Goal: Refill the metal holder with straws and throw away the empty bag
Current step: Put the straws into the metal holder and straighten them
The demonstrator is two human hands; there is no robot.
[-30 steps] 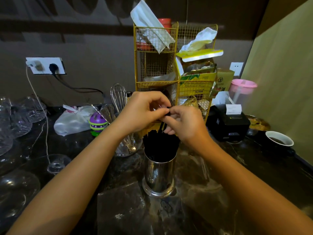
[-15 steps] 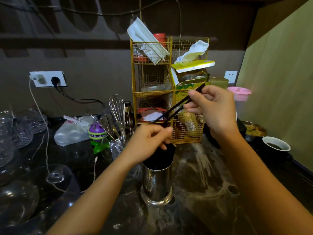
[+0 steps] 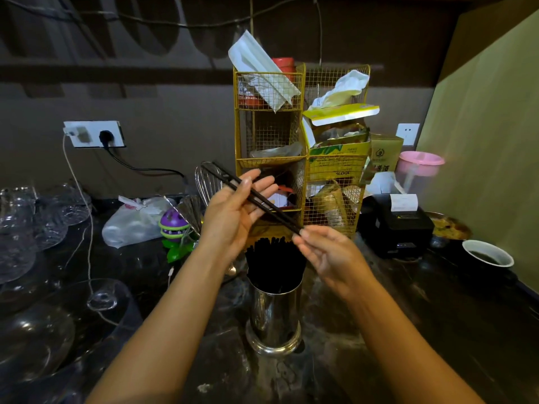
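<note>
Head view, and both hands are up over the holder (image 3: pixel 275 313), the shiny metal cylinder standing upright on the dark counter (image 3: pixel 437 330) at centre. It is crammed with packed straws (image 3: pixel 274 263), black, their tips bristling above the rim. Just above them, the loose straws (image 3: pixel 262 203), a few thin black ones lying together, slant from upper left down to lower right. The right hand (image 3: pixel 329 255) has their lower end, nipped between thumb and fingertips, the other fingers loosely curled beneath. The left hand (image 3: pixel 236 211) is spread wide, palm turned inward, fingers straight, with the loose straws lying across it; whether the thumb bears on them cannot be told. Their far end pokes out past the left hand, crossing in front of a whisk (image 3: pixel 208 179). Behind the hands rises a yellow wire rack (image 3: pixel 271 135), stuffed with packets and paper. To the right of it sit a black printer (image 3: pixel 399 223) with a slip of paper sticking up, a pink-lidded jug (image 3: pixel 420 164) and, nearer the counter's edge, a white cup (image 3: pixel 488 253) with dark liquid. Over on the left: a tied plastic bag (image 3: pixel 131 223), a purple toy (image 3: pixel 172 223) just beside it, and clear glassware (image 3: pixel 29 217) crowding the corner, under a wall socket (image 3: pixel 93 134) with two plugs in.
</note>
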